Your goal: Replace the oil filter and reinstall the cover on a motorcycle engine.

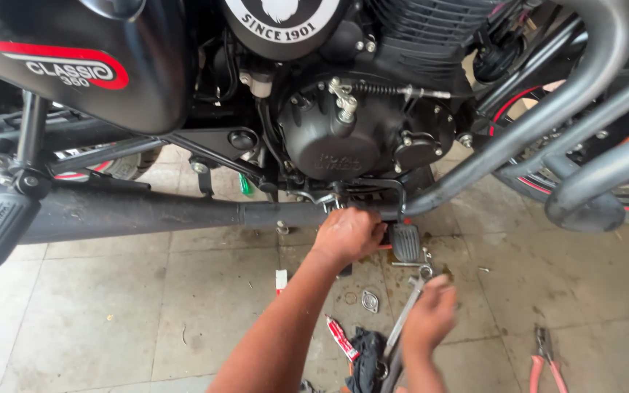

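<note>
One black motorcycle [329, 109] stands on the floor, and two hands are working: left hand [349, 233], right hand [429, 316]. There is one spanner [407, 306], one red tube [342, 338], one pair of pliers [545, 356], one black rag [365, 356], one small metal plate [370, 300].

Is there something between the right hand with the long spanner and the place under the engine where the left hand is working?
Nothing visible blocks the way. The right hand holds the spanner, whose ring end points up toward the foot pedal. The left hand reaches under the engine beside that pedal. Only bare floor lies between the hands.
</note>
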